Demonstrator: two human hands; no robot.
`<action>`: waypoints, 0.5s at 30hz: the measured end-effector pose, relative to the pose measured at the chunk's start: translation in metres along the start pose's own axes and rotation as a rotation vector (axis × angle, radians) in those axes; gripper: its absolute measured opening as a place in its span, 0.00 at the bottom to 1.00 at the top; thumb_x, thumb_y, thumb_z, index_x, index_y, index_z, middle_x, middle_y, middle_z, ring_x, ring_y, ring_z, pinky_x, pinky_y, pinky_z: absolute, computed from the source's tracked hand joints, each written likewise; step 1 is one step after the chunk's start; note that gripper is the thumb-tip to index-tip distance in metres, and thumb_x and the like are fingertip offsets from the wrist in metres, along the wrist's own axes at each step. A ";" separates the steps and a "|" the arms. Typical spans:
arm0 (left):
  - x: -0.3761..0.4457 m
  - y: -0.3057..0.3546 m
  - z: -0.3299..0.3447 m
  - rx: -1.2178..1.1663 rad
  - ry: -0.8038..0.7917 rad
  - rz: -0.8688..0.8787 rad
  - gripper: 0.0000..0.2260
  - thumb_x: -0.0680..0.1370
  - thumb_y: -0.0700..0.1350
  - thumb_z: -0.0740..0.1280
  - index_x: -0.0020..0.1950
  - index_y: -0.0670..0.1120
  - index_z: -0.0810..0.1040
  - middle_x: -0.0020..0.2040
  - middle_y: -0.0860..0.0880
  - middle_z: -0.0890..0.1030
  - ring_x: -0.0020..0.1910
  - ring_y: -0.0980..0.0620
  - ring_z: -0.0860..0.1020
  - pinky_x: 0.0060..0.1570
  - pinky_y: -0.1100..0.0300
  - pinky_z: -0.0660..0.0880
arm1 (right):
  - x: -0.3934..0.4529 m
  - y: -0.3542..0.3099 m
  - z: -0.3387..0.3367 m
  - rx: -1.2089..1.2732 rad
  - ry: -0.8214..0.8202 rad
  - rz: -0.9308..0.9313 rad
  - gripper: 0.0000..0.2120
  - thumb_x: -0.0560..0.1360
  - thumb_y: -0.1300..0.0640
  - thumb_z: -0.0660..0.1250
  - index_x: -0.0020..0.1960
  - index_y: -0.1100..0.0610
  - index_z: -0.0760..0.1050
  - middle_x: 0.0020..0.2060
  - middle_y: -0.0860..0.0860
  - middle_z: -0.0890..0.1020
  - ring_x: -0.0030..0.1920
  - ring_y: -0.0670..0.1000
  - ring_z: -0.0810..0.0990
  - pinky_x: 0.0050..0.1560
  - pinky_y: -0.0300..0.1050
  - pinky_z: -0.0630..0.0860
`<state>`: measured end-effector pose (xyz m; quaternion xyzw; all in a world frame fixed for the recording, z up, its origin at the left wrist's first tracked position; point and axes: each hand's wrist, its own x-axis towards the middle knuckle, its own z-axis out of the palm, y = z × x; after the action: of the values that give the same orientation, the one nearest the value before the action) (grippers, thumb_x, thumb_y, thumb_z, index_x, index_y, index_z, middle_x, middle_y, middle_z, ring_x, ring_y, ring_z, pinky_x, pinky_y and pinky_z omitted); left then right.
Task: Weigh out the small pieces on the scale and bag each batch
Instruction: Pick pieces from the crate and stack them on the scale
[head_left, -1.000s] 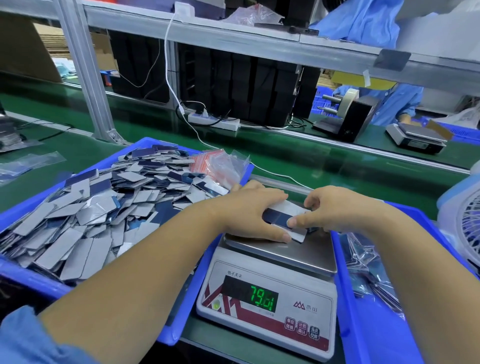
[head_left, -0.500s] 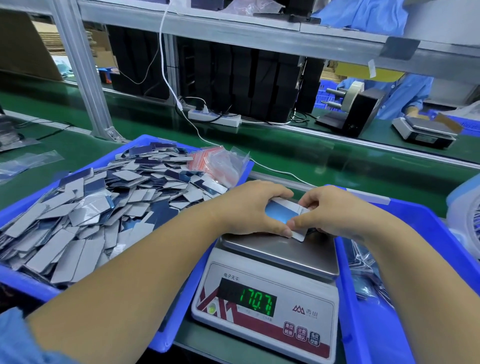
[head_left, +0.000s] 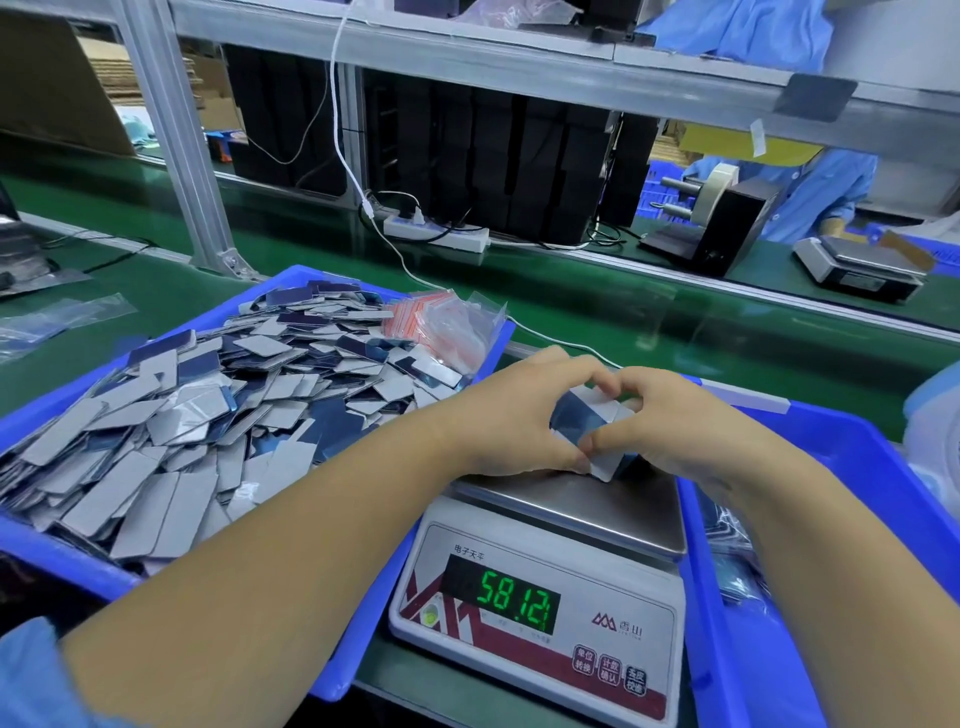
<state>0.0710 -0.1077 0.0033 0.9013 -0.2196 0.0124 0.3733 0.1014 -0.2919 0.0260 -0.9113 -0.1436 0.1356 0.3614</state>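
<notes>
Grey-blue stack of pieces (head_left: 589, 423) gripped on scale (head_left: 582, 512) pan by curled fingers of left hand (head_left: 511, 421) and right hand (head_left: 675, 431); display reading 58.12.

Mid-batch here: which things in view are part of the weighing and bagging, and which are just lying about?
Job: stack of pieces held by left hand and right hand; scale; piece tray; bags.
Lying about: power strip; tape dispenser; far scale.

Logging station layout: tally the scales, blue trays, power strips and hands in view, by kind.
Scales: 2, the near scale and the far scale
Blue trays: 2, the left tray and the right tray
Power strips: 1, the power strip
Hands: 2, the left hand and right hand, both gripping the stack of pieces
Total: 7
</notes>
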 end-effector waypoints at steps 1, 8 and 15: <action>-0.001 0.000 0.000 -0.014 0.010 0.013 0.25 0.71 0.46 0.77 0.64 0.61 0.72 0.61 0.55 0.71 0.56 0.60 0.72 0.56 0.66 0.70 | 0.000 0.000 0.000 -0.002 -0.008 -0.014 0.21 0.53 0.47 0.77 0.46 0.49 0.81 0.38 0.50 0.78 0.39 0.49 0.75 0.40 0.46 0.69; -0.001 0.004 0.006 -0.123 0.061 0.070 0.24 0.74 0.36 0.71 0.66 0.55 0.72 0.57 0.50 0.71 0.52 0.50 0.78 0.55 0.57 0.76 | -0.003 0.003 -0.001 -0.035 0.079 -0.177 0.11 0.64 0.52 0.77 0.43 0.38 0.82 0.33 0.42 0.81 0.33 0.42 0.73 0.35 0.38 0.71; -0.005 -0.003 -0.012 -0.263 0.072 -0.048 0.28 0.75 0.35 0.64 0.71 0.58 0.68 0.59 0.59 0.74 0.55 0.61 0.79 0.58 0.59 0.78 | -0.001 0.011 -0.011 -0.110 0.235 -0.254 0.10 0.67 0.55 0.76 0.39 0.42 0.79 0.31 0.40 0.79 0.30 0.40 0.73 0.29 0.30 0.68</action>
<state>0.0693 -0.0958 0.0089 0.8484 -0.1843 0.0068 0.4962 0.1058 -0.3065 0.0264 -0.9138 -0.2213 -0.0267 0.3395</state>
